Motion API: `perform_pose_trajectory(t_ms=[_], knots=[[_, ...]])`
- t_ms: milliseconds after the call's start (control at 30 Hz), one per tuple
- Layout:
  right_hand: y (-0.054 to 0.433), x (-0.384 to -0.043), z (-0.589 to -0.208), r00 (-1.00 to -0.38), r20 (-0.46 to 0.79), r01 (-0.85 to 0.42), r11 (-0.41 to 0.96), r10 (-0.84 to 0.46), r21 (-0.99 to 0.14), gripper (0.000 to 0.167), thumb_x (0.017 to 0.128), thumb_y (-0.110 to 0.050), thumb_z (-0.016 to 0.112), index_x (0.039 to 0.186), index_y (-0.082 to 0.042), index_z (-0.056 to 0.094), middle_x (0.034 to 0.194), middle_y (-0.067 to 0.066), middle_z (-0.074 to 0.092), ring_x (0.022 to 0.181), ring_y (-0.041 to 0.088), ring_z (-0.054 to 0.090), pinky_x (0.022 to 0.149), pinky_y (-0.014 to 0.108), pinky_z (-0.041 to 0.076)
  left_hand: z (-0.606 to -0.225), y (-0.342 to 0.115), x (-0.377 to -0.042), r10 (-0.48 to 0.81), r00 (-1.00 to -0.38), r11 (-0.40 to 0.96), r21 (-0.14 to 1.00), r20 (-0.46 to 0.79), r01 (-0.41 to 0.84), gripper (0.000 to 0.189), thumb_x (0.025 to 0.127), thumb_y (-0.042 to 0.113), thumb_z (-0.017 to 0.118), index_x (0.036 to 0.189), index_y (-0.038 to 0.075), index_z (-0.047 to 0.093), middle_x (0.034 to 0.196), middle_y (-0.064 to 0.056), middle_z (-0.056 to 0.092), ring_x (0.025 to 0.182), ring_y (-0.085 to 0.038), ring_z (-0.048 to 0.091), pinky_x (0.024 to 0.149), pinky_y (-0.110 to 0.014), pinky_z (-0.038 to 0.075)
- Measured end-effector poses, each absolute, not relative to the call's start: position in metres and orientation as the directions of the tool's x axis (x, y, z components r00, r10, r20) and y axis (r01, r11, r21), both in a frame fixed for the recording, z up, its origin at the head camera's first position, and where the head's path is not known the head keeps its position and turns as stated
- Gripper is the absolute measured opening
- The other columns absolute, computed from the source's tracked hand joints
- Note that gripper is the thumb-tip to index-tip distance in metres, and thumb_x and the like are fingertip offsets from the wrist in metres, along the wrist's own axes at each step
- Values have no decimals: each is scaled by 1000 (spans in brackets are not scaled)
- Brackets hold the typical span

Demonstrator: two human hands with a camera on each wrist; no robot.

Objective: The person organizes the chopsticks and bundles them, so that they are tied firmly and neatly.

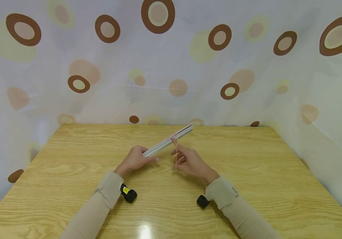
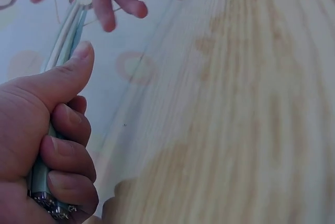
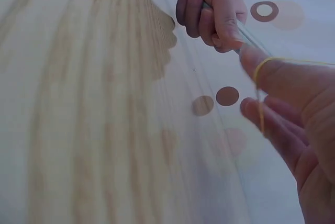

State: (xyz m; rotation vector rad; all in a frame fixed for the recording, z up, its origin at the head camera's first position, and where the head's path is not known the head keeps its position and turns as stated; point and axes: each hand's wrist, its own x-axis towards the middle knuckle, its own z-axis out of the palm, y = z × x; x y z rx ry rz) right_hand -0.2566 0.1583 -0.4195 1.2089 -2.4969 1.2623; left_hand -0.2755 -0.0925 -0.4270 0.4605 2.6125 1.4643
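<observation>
A bundle of slim pale sticks (image 1: 166, 142) slants up to the right above the table. My left hand (image 1: 136, 158) grips its lower end, fingers curled round it and thumb along it in the left wrist view. Dark, shiny-looking ends (image 2: 46, 199) stick out below that fist. At the bundle's upper half, my right hand (image 1: 192, 162) is held with spread fingers, its index fingertip at or close to the sticks. A thin yellow-orange rubber band (image 1: 176, 152) stretches from the bundle down to the right thumb. In the right wrist view the band (image 3: 259, 80) loops over the thumb.
The wood-grain table (image 1: 54, 169) spreads beneath both hands. A pale cloth backdrop (image 1: 176, 106) with brown, pink and yellow circles hangs behind it and at both sides. Small black cameras (image 1: 129, 194) sit at the sleeve cuffs.
</observation>
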Motion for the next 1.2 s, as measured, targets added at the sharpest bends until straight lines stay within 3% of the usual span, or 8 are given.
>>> perform_pose_trajectory(t_ms=[133,233,533,600,667,800,1033,1200], knots=[[154,-253,-421,-764,356,-547,248,-538,-799,128,74,1,80,152,-17,-20,125,28,53,90,27,66,72,27,55,-429,-89,-276,275,-959,465,863,73,199,29,79,27,80,85,-1,73,62,2,56,54,-11,43,50,-24,35],[150,-249,-422,-844,290,-352,57,-450,-934,127,79,3,75,148,-27,-27,131,30,46,94,24,66,77,30,55,-428,-85,-275,222,-965,459,858,142,232,27,79,27,80,79,2,71,56,3,49,49,-10,39,47,-24,32],[160,-251,-406,-964,77,36,-415,-254,-909,44,103,-12,37,144,-7,21,97,1,62,72,9,64,67,19,51,-422,-77,-270,224,-943,441,837,247,324,25,76,27,83,80,5,71,62,1,55,51,-10,41,47,-23,32],[166,-254,-403,-965,52,101,-550,-256,-829,39,104,-26,39,136,-7,28,89,-1,61,65,8,60,60,14,47,-421,-78,-269,246,-936,449,827,251,340,24,76,27,83,79,6,71,62,0,56,52,-10,42,47,-23,33],[172,-255,-401,-959,53,146,-642,-280,-753,55,96,-48,43,131,-8,29,82,0,58,60,6,54,53,10,42,-421,-80,-269,273,-927,461,811,256,360,24,76,27,83,78,6,71,62,1,57,51,-10,42,47,-23,33],[183,-259,-398,-919,155,145,-675,-363,-723,71,81,-57,55,127,-8,32,82,-1,52,56,5,46,50,11,37,-421,-81,-269,322,-909,493,773,263,399,25,75,29,83,76,7,70,59,3,54,50,-9,41,47,-22,32],[199,-272,-399,-748,419,56,-678,-514,-733,40,96,-40,51,127,-15,57,88,-4,59,55,3,50,49,11,35,-415,-84,-269,373,-881,555,690,292,464,26,75,31,83,75,9,70,58,4,53,50,-7,39,47,-21,33],[205,-270,-394,-830,349,-106,-490,-436,-865,58,96,-43,53,138,-6,41,73,-10,58,51,1,41,46,14,30,-411,-85,-269,437,-834,584,600,336,547,25,75,28,83,72,9,67,56,6,49,50,-6,36,48,-20,30]])
